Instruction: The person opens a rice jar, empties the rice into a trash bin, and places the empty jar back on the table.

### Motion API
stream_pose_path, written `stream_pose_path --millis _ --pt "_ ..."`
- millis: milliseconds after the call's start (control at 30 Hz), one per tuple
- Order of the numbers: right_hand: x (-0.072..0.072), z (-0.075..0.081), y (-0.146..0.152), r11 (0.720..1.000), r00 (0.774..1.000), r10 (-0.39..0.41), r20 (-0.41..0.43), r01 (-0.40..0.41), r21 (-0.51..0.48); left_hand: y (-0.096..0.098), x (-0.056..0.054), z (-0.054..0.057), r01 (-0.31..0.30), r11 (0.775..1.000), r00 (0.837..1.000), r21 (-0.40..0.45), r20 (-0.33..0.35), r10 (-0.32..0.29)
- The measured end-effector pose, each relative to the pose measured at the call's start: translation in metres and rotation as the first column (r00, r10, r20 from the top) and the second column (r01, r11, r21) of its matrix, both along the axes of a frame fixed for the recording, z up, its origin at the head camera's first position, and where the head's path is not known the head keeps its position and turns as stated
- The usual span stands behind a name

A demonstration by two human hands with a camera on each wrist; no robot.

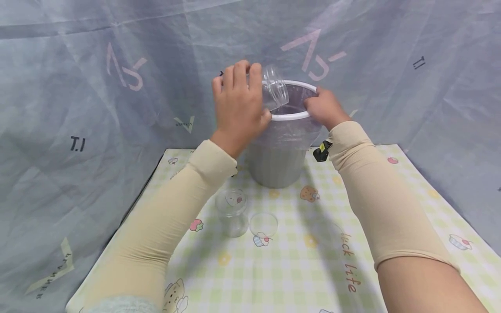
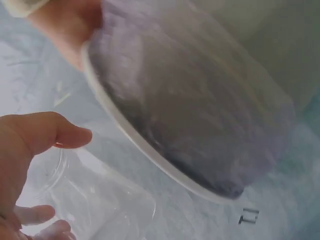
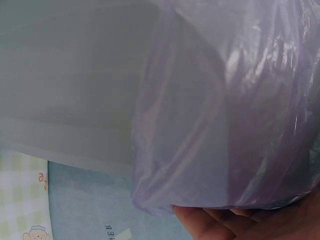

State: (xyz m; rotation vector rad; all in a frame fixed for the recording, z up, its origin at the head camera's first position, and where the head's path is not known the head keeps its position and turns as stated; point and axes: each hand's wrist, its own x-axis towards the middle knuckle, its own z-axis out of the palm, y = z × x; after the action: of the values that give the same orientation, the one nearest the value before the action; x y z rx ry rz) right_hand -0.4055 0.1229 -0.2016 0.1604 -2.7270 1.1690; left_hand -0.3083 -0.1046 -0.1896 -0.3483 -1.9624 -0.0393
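Note:
My left hand (image 1: 238, 102) grips a clear plastic jar (image 1: 275, 92), tilted on its side with its mouth over the opening of a grey trash bin (image 1: 275, 163). In the left wrist view, the thumb (image 2: 55, 131) and fingertips lie about the see-through jar (image 2: 107, 200). My right hand (image 1: 328, 108) holds the far right of the bin's white rim (image 1: 291, 116), its fingers over the edge. A thin purplish bag (image 3: 185, 115) lines the bin and hangs folded down outside the rim. What lies inside the bin is hidden.
A second clear container (image 1: 232, 213) stands on the checked tablecloth (image 1: 285, 269), in front of the bin. Beside it lies a clear round disc (image 1: 264, 225), perhaps a lid. Grey-blue fabric (image 1: 148, 108) hangs behind and along both sides of the table.

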Motion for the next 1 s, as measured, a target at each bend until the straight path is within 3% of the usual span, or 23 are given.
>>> stream_pose_path --millis 167,333,400,467,600,733,800,900,1000 --pt "0.0 0.0 0.0 1.0 1.0 -0.01 -0.001 0.01 0.007 -0.003 0.021 -0.014 0.092 0.99 0.994 0.105 0.048 -0.097" --pt "-0.003 -0.001 0.003 1.0 0.999 -0.021 -0.025 0.021 -0.001 0.001 0.042 -0.037 0.169 0.98 0.981 0.104 0.08 -0.178" --pt "-0.003 -0.002 0.005 1.0 0.999 -0.029 -0.027 0.029 0.0 0.003 0.051 -0.047 0.209 0.972 0.968 0.109 0.118 -0.221" --pt "-0.003 -0.001 0.006 0.999 0.999 -0.033 -0.022 0.033 0.004 0.005 0.061 -0.057 0.263 0.956 0.944 0.131 0.171 -0.283" --pt "-0.003 -0.001 0.006 0.999 0.999 -0.035 -0.017 0.035 0.004 0.009 0.08 -0.077 0.36 0.915 0.872 0.185 0.281 -0.4" --pt "-0.002 0.0 0.007 0.999 0.999 -0.037 -0.016 0.037 0.008 0.014 0.094 -0.099 0.384 0.894 0.808 0.229 0.385 -0.446" --pt "-0.002 0.0 0.007 0.999 0.999 -0.039 -0.017 0.04 0.014 0.018 0.099 -0.111 0.4 0.879 0.765 0.26 0.432 -0.477" --pt "-0.003 0.0 0.008 0.999 0.999 -0.044 -0.011 0.044 0.018 0.024 0.103 -0.131 0.418 0.848 0.672 0.325 0.518 -0.529" --pt "-0.003 0.0 0.007 0.999 0.999 -0.043 -0.001 0.044 0.011 0.031 0.108 -0.148 0.417 0.818 0.553 0.397 0.603 -0.575"
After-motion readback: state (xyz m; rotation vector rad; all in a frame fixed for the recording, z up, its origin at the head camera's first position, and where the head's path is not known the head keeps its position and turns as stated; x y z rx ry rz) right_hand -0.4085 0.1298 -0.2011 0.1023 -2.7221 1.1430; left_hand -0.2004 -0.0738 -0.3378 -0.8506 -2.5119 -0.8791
